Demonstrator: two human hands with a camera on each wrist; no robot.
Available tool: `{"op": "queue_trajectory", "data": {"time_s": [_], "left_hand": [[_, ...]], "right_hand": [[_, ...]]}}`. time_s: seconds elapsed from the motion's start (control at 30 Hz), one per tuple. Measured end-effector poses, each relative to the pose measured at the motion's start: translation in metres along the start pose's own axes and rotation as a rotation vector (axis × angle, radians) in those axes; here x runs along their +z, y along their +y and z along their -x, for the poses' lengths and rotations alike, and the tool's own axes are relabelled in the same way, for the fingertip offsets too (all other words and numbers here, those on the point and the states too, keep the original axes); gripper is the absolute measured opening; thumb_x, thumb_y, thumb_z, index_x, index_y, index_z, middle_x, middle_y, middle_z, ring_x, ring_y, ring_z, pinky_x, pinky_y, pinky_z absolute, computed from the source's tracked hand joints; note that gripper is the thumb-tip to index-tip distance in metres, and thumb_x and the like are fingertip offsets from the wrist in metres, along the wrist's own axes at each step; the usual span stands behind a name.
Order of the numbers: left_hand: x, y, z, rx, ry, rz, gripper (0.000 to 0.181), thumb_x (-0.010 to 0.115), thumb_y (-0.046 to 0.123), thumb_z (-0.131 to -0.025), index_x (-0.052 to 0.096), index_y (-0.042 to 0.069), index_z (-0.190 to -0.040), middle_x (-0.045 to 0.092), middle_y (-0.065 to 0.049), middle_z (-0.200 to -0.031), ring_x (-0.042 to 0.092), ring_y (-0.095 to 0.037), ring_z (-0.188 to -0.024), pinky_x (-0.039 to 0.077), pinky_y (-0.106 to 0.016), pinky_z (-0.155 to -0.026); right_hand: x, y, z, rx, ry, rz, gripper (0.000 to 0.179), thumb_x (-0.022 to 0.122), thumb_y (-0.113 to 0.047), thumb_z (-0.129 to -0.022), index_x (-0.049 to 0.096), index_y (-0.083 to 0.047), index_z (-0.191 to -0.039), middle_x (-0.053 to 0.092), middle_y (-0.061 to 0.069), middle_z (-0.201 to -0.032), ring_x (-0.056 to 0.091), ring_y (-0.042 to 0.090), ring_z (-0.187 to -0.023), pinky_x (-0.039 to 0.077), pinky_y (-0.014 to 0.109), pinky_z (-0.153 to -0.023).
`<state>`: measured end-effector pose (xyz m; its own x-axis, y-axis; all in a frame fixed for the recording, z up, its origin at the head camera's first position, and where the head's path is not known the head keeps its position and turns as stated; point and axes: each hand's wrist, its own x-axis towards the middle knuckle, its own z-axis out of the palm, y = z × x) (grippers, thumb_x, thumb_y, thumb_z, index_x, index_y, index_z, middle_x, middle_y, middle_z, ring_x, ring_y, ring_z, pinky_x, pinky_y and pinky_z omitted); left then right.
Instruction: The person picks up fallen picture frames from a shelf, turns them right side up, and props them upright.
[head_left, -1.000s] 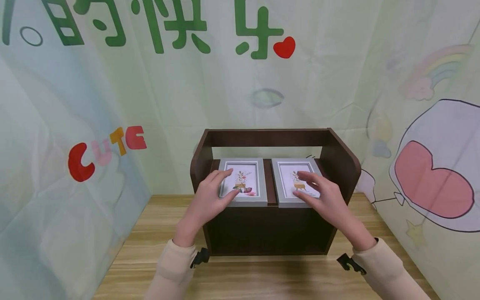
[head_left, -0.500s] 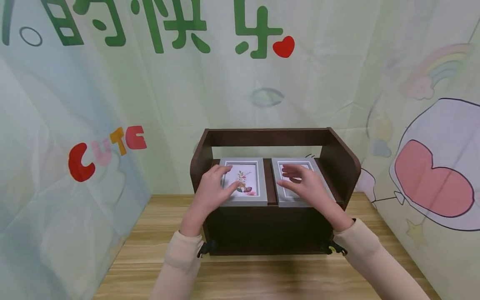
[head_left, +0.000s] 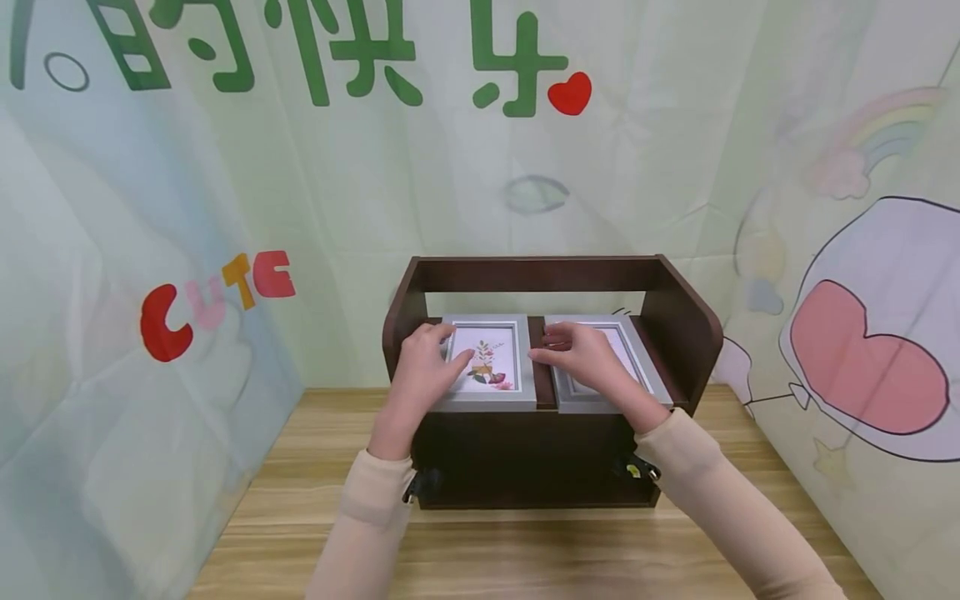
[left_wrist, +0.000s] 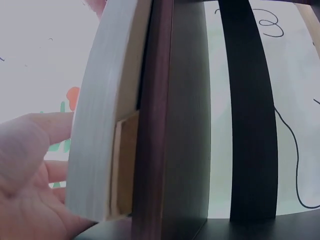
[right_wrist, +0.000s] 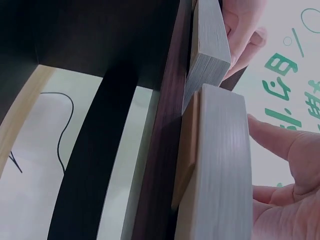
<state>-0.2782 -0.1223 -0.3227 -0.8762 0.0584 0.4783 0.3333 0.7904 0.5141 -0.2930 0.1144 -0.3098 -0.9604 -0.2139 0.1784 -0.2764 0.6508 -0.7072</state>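
Two grey picture frames lie face up, side by side, on top of a dark brown wooden shelf unit (head_left: 532, 462). The left picture frame (head_left: 528, 367) shows a plant print; the right picture frame (head_left: 652, 375) is partly covered by a hand. My left hand (head_left: 425, 365) is over the left frame's left side, thumb and fingers apart. My right hand (head_left: 588, 354) reaches across the right frame, its fingertips over the strip between the two frames. Neither hand visibly grips anything. In the right wrist view, the right hand (right_wrist: 290, 175) is just beyond the grey frame edge (right_wrist: 225, 165).
The shelf unit has raised side panels (head_left: 682, 333) and a back rail (head_left: 536, 275). It stands on a wood-grain table (head_left: 315, 475). A printed curtain (head_left: 337, 208) with green characters and cartoon shapes surrounds the back and sides.
The right hand has moved left across the right frame towards the gap between the frames. The left hand has shifted only slightly. Both frames stay in place.
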Motion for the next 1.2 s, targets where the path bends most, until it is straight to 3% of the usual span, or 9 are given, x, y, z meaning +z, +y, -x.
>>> {"op": "queue_trajectory", "data": {"time_s": [0.17, 0.6, 0.77, 1.0, 1.2], "left_hand": [[-0.001, 0.003, -0.003, -0.086, -0.006, 0.010, 0.047, 0.070, 0.025, -0.084, 0.061, -0.005, -0.119, 0.063, -0.022, -0.115, 0.057, -0.032, -0.106, 0.048, -0.043, -0.094], [0.006, 0.003, -0.007, -0.219, -0.014, 0.012, 0.050, 0.071, 0.024, -0.084, 0.058, -0.009, -0.119, 0.060, -0.027, -0.115, 0.056, -0.038, -0.107, 0.047, -0.047, -0.094], [0.007, 0.004, -0.007, -0.248, -0.012, 0.006, 0.049, 0.070, 0.024, -0.084, 0.058, -0.011, -0.116, 0.061, -0.028, -0.111, 0.058, -0.039, -0.103, 0.047, -0.048, -0.091], [0.008, 0.006, -0.006, -0.281, -0.039, -0.025, 0.042, 0.069, 0.023, -0.084, 0.061, -0.011, -0.106, 0.065, -0.028, -0.102, 0.062, -0.039, -0.095, 0.050, -0.048, -0.083], [0.010, 0.005, -0.005, -0.279, -0.028, -0.008, 0.040, 0.069, 0.022, -0.085, 0.061, -0.011, -0.108, 0.066, -0.027, -0.104, 0.062, -0.037, -0.093, 0.050, -0.047, -0.083]], "right_hand": [[0.003, -0.004, -0.008, 0.026, -0.032, 0.047, 0.061, 0.071, -0.034, -0.083, 0.054, 0.003, -0.130, 0.063, 0.017, -0.123, 0.061, 0.029, -0.112, 0.052, 0.042, -0.092], [0.015, -0.015, -0.020, 0.103, -0.088, 0.111, 0.064, 0.071, -0.037, -0.082, 0.055, 0.005, -0.127, 0.062, 0.020, -0.124, 0.061, 0.031, -0.113, 0.051, 0.042, -0.093], [0.017, -0.016, -0.023, 0.132, -0.097, 0.115, 0.066, 0.072, -0.039, -0.082, 0.054, 0.005, -0.128, 0.060, 0.020, -0.126, 0.061, 0.031, -0.113, 0.050, 0.042, -0.095], [0.017, -0.016, -0.023, 0.167, -0.128, 0.032, 0.069, 0.072, -0.035, -0.083, 0.048, 0.006, -0.133, 0.057, 0.022, -0.130, 0.069, 0.026, -0.097, 0.050, 0.041, -0.095], [0.017, -0.015, -0.023, 0.172, -0.132, -0.012, 0.069, 0.072, -0.032, -0.084, 0.046, 0.007, -0.134, 0.055, 0.023, -0.132, 0.069, 0.027, -0.096, 0.053, 0.039, -0.091]]}}
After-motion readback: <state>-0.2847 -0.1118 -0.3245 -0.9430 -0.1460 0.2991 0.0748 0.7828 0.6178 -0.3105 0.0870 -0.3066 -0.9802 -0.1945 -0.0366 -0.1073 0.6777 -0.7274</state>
